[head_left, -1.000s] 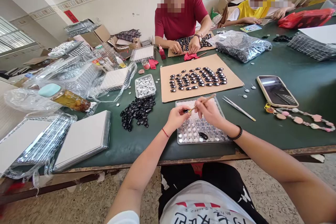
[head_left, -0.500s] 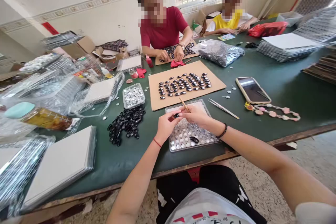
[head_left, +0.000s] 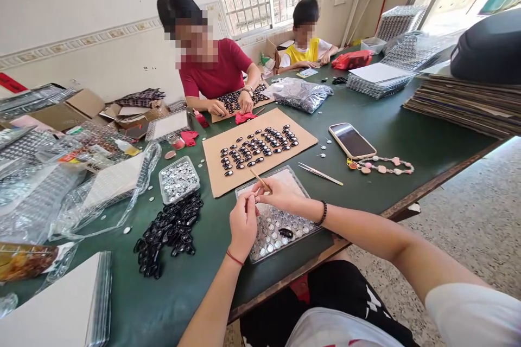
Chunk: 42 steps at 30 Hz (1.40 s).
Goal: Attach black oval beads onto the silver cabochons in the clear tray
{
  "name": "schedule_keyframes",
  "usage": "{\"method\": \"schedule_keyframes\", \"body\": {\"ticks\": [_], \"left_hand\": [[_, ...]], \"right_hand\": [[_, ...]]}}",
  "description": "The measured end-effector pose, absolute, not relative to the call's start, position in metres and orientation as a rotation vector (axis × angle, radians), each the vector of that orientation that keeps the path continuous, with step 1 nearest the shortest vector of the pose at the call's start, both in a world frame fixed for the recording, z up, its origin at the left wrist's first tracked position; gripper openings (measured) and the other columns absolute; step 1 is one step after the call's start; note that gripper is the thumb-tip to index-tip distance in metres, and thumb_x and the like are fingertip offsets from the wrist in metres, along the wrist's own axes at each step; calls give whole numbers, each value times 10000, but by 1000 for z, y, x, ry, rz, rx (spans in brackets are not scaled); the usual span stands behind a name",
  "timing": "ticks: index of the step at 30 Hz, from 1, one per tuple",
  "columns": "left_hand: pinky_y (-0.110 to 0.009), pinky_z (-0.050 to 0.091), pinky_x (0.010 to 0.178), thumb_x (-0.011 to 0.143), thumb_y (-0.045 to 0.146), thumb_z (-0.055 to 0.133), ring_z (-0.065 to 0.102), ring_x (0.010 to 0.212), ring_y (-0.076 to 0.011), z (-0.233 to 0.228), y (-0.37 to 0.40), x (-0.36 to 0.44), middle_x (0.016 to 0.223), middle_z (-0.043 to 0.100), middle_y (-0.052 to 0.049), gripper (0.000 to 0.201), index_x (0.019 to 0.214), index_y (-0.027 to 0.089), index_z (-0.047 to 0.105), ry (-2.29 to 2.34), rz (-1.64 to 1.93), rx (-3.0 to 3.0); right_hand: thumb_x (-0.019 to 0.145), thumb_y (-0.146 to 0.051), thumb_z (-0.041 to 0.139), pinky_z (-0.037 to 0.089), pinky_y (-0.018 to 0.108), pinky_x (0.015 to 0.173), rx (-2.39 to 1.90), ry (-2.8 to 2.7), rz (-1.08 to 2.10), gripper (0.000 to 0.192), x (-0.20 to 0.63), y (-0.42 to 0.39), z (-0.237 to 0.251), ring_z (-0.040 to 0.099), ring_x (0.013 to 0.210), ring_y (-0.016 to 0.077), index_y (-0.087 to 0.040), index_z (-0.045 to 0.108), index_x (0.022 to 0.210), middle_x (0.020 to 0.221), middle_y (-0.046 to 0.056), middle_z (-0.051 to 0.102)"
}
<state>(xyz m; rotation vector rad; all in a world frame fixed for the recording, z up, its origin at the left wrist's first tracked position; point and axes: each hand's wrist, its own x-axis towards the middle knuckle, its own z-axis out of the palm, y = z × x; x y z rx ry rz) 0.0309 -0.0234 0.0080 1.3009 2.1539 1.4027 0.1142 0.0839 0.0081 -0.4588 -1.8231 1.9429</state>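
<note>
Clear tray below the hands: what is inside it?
Round silvery pieces sit in the clear tray, and one black piece lies on top. The hands cover part, hiding whatever is beneath them.

Whether the left hand (head_left: 244,223) pinches something is too small to tell. The right hand (head_left: 280,195) hides the lower end of the wooden stick (head_left: 259,179) and part of the clear tray (head_left: 287,176). The bottle (head_left: 26,263) is cut off at left.

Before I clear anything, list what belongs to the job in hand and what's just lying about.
Likely the job:
thin tan wooden-looking stick, in the right hand
clear plastic tray
pile of glossy black elongated pieces
flat brown cardboard sheet bearing black oval pieces

Probably just lying about:
cream-cased rectangular phone
pale pink beaded strap
shiny red plastic bag
</note>
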Motion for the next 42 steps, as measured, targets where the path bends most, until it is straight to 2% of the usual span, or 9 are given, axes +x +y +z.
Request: {"method": "schedule_keyframes", "body": {"ticks": [2,5,8,15,19,26,34,39,42], "left_hand": [[-229,411,557,832,358,411,520,511,-101,10,-24,27,539,509,38,231,905,175,532,2005,1441,1231],[-242,442,572,788,363,495,537,537,-108,13,-27,16,579,542,27,280,984,163,501,1757,1472,1111],[-242,454,566,778,366,511,549,576,-105,17,-30,4,711,586,-6,341,1050,166,464,1688,1525,1048],[-257,471,612,789,382,475,566,618,-123,15,-34,-4,733,603,-24,291,972,163,534,2053,1391,1090],[-279,471,647,774,363,491,590,661,-155,11,-32,1,743,631,-32,244,899,179,590,2219,1165,1255],[-290,477,655,785,334,471,604,689,-173,9,-31,-2,782,653,-42,210,847,200,620,2326,1057,1380],[-288,475,672,797,323,461,591,713,-164,2,-26,2,832,643,-42,201,855,206,612,2276,994,1438],[-289,463,714,818,316,425,579,768,-161,-1,-28,2,874,631,-50,228,905,198,600,2275,975,1517],[-306,443,755,812,336,425,563,796,-173,1,-28,-13,878,621,-58,252,912,184,599,2408,969,1565]], "right_hand": [[660,-222,625,355,187,508,-472,-1754,2065,172,116,85,9,443,552,67,-156,536,792,627,-40,505],[664,-282,626,208,176,377,-478,-1699,2249,210,119,89,15,290,407,29,-160,549,817,552,-75,440],[647,-312,637,150,185,357,-518,-1770,2210,244,119,110,23,224,376,16,-147,579,817,533,-79,439],[684,-298,602,338,178,497,-998,-1979,1216,277,117,249,26,443,548,54,-121,635,894,736,15,602],[699,-196,561,362,201,573,-1181,-1968,1025,256,102,326,12,485,637,85,-66,625,910,833,75,614],[667,-153,590,353,208,602,-1260,-2177,864,174,68,383,-14,510,660,109,-85,666,808,775,75,638],[762,-251,537,361,226,607,-1214,-2338,734,228,73,376,-6,546,700,138,-97,668,867,827,97,651],[814,-241,445,342,234,651,-1042,-2323,587,262,99,306,12,546,807,169,-122,651,923,931,110,637],[826,-271,434,342,230,660,-871,-2351,552,252,123,245,16,547,799,162,-161,650,895,887,77,646]]}}
